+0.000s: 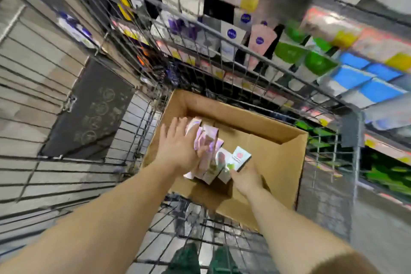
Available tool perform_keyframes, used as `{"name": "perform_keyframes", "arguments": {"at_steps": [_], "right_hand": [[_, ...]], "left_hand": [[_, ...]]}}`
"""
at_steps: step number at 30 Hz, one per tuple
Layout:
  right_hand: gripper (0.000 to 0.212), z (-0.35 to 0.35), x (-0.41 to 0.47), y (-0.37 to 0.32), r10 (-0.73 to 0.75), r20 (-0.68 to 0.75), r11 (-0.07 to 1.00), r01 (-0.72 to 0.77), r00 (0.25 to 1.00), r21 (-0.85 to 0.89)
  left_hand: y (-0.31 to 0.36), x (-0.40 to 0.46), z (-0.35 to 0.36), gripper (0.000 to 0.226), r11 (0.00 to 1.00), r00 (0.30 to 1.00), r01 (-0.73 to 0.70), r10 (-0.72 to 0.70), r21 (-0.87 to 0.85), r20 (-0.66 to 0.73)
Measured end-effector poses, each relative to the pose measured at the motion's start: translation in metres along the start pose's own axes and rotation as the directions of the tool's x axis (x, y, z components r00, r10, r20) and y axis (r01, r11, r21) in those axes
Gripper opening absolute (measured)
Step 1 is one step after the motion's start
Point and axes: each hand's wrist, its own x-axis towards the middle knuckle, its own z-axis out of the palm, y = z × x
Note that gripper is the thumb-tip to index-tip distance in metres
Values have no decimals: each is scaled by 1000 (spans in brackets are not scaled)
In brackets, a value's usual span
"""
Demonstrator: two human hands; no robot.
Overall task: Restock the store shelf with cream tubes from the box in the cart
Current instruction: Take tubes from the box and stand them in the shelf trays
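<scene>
An open cardboard box (278, 155) sits in the wire cart (133, 135). Inside it stands a row of several pink, shiny cream cartons (210, 151). My left hand (178, 147) lies with straight, spread fingers against the left side of that row. My right hand (245, 179) grips the near right end of the row from below, its fingers curled under a white carton with a pink mark (241, 157). The fingertips of the right hand are hidden beneath the cartons.
The store shelf (289, 55) runs behind the cart's far wire wall, stocked with pink, white, green and blue products. A dark placard (89, 113) hangs on the cart's left side. Tiled floor shows through the cart bottom.
</scene>
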Motion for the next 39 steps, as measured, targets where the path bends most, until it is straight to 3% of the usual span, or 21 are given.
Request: {"name": "perform_keyframes", "arguments": {"at_steps": [4,7,9,13,15,17,19,22,28,34,39], "right_hand": [[51,33,30,2,179,-72,969,-163,981,188],[57,44,40,-2,224,-139,960,-193,965,205],[55,45,44,1,212,-154,956,-171,965,240],[39,31,38,11,40,-133,973,-8,990,230],[38,16,28,5,-112,-71,964,126,991,234],[42,5,15,-9,-232,8,947,224,973,228],[46,-1,4,-25,-333,54,925,315,942,213],[51,-5,0,-36,-396,142,911,368,907,188],[55,24,30,-6,-118,253,989,136,960,-56],[65,88,45,-2,54,39,970,-61,998,236],[41,71,45,12,111,174,943,-159,979,291]], "left_hand": [[-3,19,37,65,1000,999,-1,2,-30,34],[-6,27,52,64,999,999,-26,27,-35,31],[-9,32,55,62,998,1000,-28,28,-56,8],[-5,35,45,55,987,999,-45,46,-155,-1],[3,37,35,54,894,983,58,28,-445,184],[11,37,21,62,687,927,238,51,-687,372],[15,37,11,53,596,889,310,95,-741,448],[11,35,0,19,460,891,319,152,-828,428],[-30,33,0,29,441,911,365,11,-820,412],[-61,25,25,18,333,896,420,-3,-844,445],[-53,10,15,24,304,903,414,-21,-858,428]]}}
